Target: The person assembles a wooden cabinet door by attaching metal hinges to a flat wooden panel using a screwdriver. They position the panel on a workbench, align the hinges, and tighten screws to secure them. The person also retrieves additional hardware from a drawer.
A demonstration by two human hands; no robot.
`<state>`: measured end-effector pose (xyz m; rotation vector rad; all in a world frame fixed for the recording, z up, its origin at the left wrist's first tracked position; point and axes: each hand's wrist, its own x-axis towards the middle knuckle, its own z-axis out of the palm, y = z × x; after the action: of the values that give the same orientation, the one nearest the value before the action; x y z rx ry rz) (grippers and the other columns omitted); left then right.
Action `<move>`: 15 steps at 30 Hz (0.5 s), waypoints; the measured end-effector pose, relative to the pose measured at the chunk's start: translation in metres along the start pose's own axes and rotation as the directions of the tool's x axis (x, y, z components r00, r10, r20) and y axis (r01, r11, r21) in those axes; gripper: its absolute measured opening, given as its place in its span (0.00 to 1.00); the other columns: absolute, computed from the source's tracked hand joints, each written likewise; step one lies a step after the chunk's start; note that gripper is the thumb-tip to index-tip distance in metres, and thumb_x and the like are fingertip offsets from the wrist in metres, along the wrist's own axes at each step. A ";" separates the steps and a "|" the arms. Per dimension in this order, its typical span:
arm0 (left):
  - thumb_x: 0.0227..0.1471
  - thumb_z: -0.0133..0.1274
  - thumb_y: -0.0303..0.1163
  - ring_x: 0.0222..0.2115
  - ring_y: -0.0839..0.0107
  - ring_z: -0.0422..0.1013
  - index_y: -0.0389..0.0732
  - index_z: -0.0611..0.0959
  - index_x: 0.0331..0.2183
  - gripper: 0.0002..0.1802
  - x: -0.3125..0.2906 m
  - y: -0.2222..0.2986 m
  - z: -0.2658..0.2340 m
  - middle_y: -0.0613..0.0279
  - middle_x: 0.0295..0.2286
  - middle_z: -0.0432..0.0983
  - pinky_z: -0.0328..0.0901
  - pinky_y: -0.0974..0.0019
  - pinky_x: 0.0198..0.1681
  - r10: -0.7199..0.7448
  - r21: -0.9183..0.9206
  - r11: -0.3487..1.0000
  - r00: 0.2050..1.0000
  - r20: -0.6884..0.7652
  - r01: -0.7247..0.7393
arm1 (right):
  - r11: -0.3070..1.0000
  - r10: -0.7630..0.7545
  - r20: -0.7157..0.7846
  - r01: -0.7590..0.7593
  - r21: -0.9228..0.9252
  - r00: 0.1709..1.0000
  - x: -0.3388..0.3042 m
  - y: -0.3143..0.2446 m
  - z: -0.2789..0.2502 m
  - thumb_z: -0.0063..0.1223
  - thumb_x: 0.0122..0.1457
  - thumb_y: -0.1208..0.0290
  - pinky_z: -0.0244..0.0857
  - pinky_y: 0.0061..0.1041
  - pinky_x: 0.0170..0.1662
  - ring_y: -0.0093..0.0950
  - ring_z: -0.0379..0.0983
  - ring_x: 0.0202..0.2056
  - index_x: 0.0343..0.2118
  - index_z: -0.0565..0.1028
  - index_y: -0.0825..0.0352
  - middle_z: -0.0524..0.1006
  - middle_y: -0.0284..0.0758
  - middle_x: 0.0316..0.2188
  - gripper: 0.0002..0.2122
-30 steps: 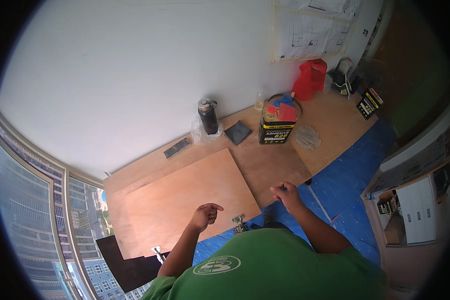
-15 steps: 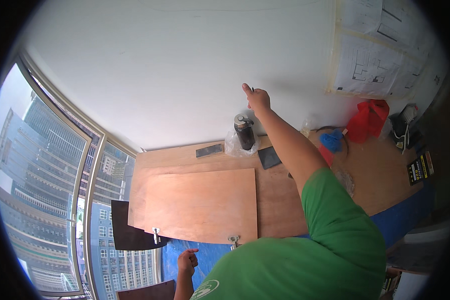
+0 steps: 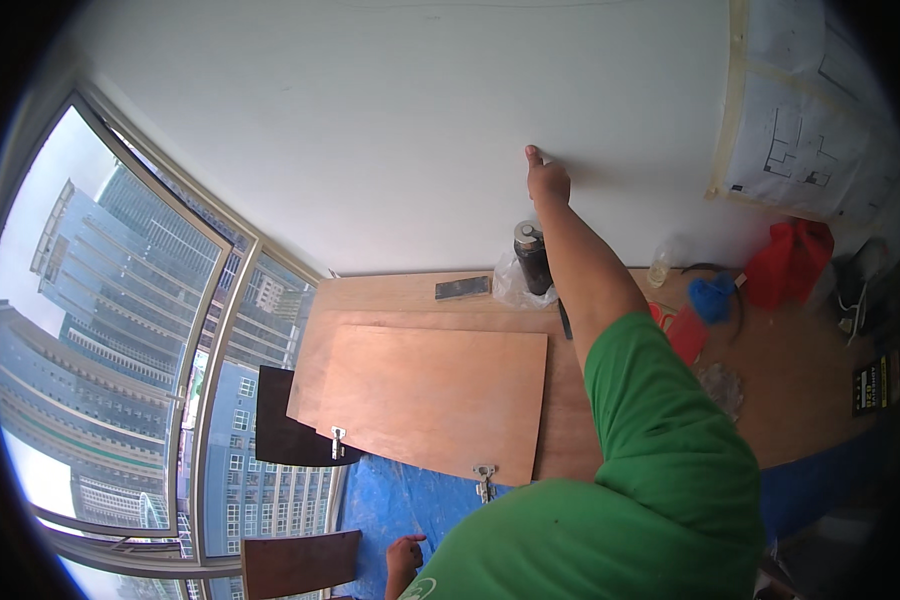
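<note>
My right hand (image 3: pixel 547 180) is raised at arm's length and pressed against the white wall (image 3: pixel 370 130), fingers curled and one fingertip pointing up; nothing shows in it. Hanging low at the bottom edge, my left hand (image 3: pixel 405 555) is empty with loosely parted fingers, above the blue floor sheet (image 3: pixel 395 500). On the floor between them lies a reddish plywood panel (image 3: pixel 440 395) with two metal hinges (image 3: pixel 338 440) (image 3: pixel 485 482) on its near edge. It rests on a larger plywood board (image 3: pixel 570 410).
A dark can (image 3: pixel 532 255) in a plastic bag, a flat dark block (image 3: pixel 462 288), a plastic bottle (image 3: pixel 660 265), blue cloth (image 3: pixel 712 297) and red bag (image 3: pixel 795 260) stand along the wall. Paper drawings (image 3: pixel 810 130) are taped up at right. A tall window (image 3: pixel 120 350) fills the left; dark panels (image 3: pixel 280 430) lean there.
I have risen from crouching over the panel. My right hand left the board and went up to the wall, climbing higher since half a second ago. My left hand dropped to my side.
</note>
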<state>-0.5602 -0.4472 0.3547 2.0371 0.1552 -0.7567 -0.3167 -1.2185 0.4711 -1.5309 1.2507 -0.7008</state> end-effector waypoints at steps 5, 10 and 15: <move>0.48 0.42 0.22 0.09 0.81 0.49 0.26 0.79 0.37 0.15 0.004 -0.002 -0.011 0.73 0.13 0.57 0.44 0.71 0.12 -0.213 -0.404 0.894 0.977 0.002 0.195 | 0.995 -0.052 0.000 0.051 -0.081 0.999 -0.018 0.046 -0.011 0.52 0.61 0.44 0.69 0.33 0.25 0.31 0.75 0.17 0.26 0.75 0.70 0.76 0.37 0.18 0.26; 0.48 0.44 0.25 0.10 0.77 0.51 0.29 0.77 0.36 0.13 -0.006 -0.020 -0.009 0.67 0.14 0.60 0.46 0.71 0.12 -0.341 -0.579 0.754 0.938 0.059 0.310 | 0.906 -0.031 0.666 -0.261 0.333 0.745 -0.145 0.125 -0.013 0.59 0.60 0.59 0.66 0.29 0.20 0.24 0.70 0.17 0.24 0.69 0.63 0.71 0.32 0.16 0.15; 0.49 0.43 0.23 0.14 0.75 0.57 0.35 0.75 0.35 0.10 -0.002 -0.023 -0.016 0.63 0.20 0.68 0.53 0.71 0.17 -0.255 -0.792 0.548 0.955 0.149 0.270 | 0.930 0.297 0.914 -0.301 -0.211 0.275 -0.320 0.243 -0.062 0.56 0.62 0.59 0.68 0.30 0.23 0.25 0.71 0.19 0.28 0.72 0.65 0.70 0.31 0.16 0.14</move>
<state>-0.5632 -0.4205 0.3450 1.1163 0.6906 -0.6987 -0.5549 -0.9297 0.3136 -1.2528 0.5365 0.4874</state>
